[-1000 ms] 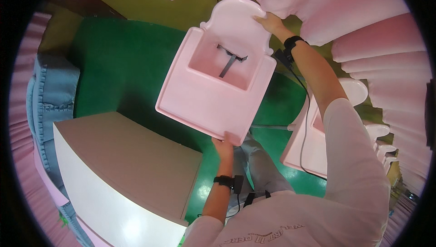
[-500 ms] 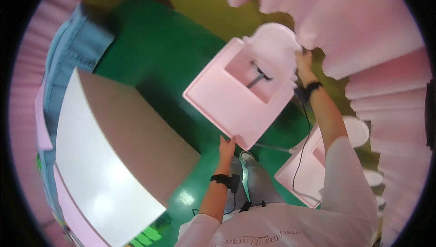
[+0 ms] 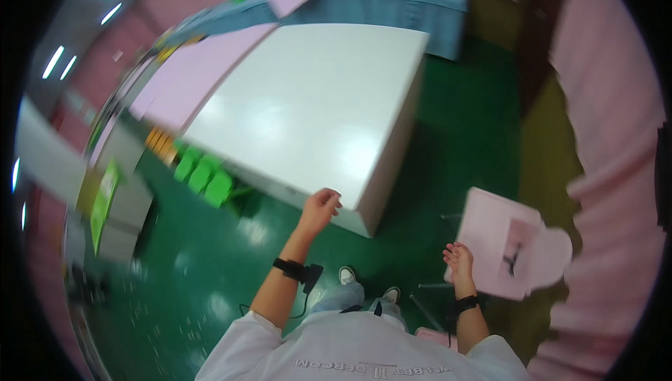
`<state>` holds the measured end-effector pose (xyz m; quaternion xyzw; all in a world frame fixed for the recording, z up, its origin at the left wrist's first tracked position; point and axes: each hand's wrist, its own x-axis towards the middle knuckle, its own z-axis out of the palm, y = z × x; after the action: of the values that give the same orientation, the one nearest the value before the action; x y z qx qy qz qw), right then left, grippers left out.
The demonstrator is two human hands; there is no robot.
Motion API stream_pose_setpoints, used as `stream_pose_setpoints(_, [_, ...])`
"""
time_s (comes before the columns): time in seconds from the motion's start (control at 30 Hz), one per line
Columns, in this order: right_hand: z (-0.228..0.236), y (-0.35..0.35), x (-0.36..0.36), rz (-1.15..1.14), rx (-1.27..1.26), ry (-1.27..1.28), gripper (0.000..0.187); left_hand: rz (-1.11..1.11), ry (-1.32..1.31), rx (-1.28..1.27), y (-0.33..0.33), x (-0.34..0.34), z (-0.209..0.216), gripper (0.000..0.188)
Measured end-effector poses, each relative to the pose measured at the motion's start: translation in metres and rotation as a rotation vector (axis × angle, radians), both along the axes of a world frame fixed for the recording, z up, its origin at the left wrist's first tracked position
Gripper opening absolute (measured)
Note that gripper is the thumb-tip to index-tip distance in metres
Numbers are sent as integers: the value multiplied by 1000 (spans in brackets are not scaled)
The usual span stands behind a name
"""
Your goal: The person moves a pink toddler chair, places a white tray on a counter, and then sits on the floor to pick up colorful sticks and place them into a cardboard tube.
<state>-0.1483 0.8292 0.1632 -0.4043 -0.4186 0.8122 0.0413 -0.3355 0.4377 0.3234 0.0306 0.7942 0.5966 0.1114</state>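
Note:
My left hand (image 3: 322, 209) hangs in the air over the near right corner of a large white table (image 3: 308, 101), empty, its fingers loosely bent. My right hand (image 3: 458, 258) holds nothing and its fingers are apart. It overlaps the near left edge of a pink child's high chair (image 3: 483, 241) with a wide tray; I cannot tell whether it touches. The chair has a rounded backrest (image 3: 551, 258) and black straps (image 3: 513, 260) in its seat. Grey legs show beside it. Each wrist wears a black band with a small device and cable.
Lilac panels (image 3: 203, 76) adjoin the white table, and a blue-covered piece of furniture (image 3: 434, 20) stands behind it. Several green stools (image 3: 203, 174) line its left side. Pink curtains (image 3: 609, 143) hang at the right. Another pink piece (image 3: 437, 337) lies close to my body.
My hands have let go of the pink high chair, which now stands at the right. The view has swung left toward the white table.

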Motion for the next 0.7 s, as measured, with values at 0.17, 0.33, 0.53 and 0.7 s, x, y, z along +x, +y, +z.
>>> stream_pose_setpoints(0.17, [54, -155, -66, 584, 112, 132, 17, 740, -7, 179, -230, 91, 24, 20])
stream_pose_setpoints(0.33, [68, -283, -72, 976, 85, 152, 14, 1387, 20, 741, -402, 266, -50, 8])
stream_pose_setpoints(0.53, [54, -439, -60, 1175, 87, 59, 16, 1574, -330, 402, -454, 439, -157, 11])
stream_pose_setpoints(0.7, [50, -574, -75, 1231, 38, 94, 17, 1639, -429, 379, -485, 478, -153, 13])
